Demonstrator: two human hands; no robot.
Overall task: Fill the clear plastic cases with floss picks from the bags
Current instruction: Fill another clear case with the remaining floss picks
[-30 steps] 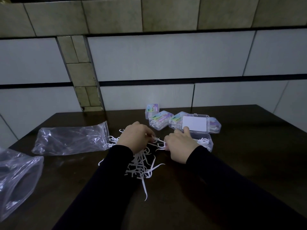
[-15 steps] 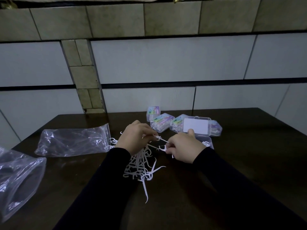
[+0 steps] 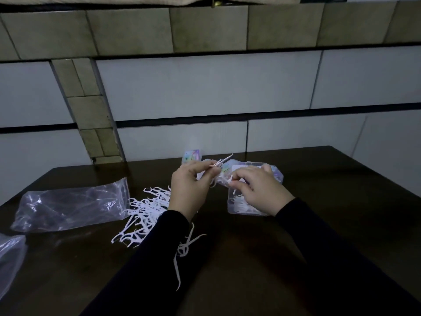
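A loose pile of white floss picks (image 3: 145,210) lies on the dark table (image 3: 330,213) under my left forearm. My left hand (image 3: 190,188) is raised above the pile and pinches a few floss picks (image 3: 220,164) between thumb and fingers. My right hand (image 3: 259,190) pinches the other end of the same small bunch, just above an open clear plastic case (image 3: 237,205) that holds some picks. The case's lid (image 3: 255,166) stands up behind my right hand.
Several filled cases with colourful labels (image 3: 193,156) sit behind my hands near the wall. An emptied clear bag (image 3: 68,204) lies at the left, and another bag (image 3: 10,256) pokes in at the left edge. A tiled wall runs close behind the table.
Both hands have lifted off the pile and moved toward the open case, now holding a small bunch of picks between them. The view has tilted slightly.
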